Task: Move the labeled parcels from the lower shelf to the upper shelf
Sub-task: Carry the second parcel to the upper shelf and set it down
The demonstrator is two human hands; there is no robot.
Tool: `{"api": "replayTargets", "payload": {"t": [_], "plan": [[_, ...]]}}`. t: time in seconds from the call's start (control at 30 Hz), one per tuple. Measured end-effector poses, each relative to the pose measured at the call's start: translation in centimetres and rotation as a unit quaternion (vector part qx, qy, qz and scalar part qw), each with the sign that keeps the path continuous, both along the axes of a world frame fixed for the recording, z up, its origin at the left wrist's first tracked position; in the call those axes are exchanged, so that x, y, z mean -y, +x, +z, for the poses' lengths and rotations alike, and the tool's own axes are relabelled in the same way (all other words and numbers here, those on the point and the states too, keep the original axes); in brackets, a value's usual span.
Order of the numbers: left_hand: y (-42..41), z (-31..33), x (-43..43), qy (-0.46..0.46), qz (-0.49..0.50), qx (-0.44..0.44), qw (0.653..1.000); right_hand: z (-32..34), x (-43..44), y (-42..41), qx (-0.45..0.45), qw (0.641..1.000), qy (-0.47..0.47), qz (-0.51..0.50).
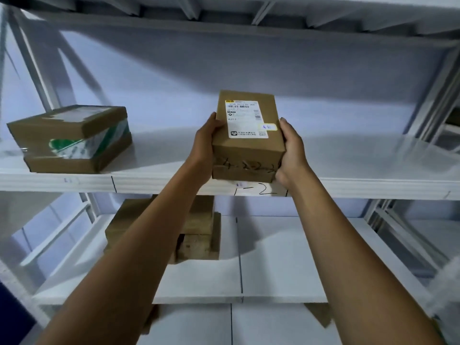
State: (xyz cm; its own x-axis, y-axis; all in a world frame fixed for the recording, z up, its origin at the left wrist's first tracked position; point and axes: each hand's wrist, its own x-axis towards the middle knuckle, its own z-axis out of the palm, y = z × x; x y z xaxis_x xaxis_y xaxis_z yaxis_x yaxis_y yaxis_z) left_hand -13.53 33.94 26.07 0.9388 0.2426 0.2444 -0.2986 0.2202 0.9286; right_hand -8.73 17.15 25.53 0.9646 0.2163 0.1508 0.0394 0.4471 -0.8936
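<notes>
At the front edge of the upper shelf (348, 155), a brown box (249, 145) with a white label (245, 119) is held between both hands. Left hand (205, 145) grips its left side, right hand (292, 150) grips its right side. On the same shelf, far to the left, lies another box (72, 138) with green-printed tape. Below, on the lower shelf (286, 257), more boxes (196, 235) stand behind the left forearm.
</notes>
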Motion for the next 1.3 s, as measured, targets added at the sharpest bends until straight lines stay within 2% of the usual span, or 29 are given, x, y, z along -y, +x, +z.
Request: {"api": "replayTargets", "payload": {"t": [0.3,0.63,0.9,1.3], "plan": [[3.8,-1.7,-1.0,-0.037,-0.022,-0.065,0.997,-1.6,-0.8,4.3,-0.042,0.999,-0.021,0.001],[3.7,-3.0,-1.6,-0.035,-0.019,-0.019,0.999,-2.6,0.0,4.7,-0.007,0.998,-0.031,0.051],[3.7,-2.6,-1.8,-0.032,-0.014,-0.038,0.999,-2.2,-0.2,4.5,-0.002,0.997,-0.059,0.057],[4.0,-2.8,-2.0,-0.022,-0.013,-0.057,0.998,-2.4,-0.4,5.1,-0.016,0.997,-0.054,0.057]]}}
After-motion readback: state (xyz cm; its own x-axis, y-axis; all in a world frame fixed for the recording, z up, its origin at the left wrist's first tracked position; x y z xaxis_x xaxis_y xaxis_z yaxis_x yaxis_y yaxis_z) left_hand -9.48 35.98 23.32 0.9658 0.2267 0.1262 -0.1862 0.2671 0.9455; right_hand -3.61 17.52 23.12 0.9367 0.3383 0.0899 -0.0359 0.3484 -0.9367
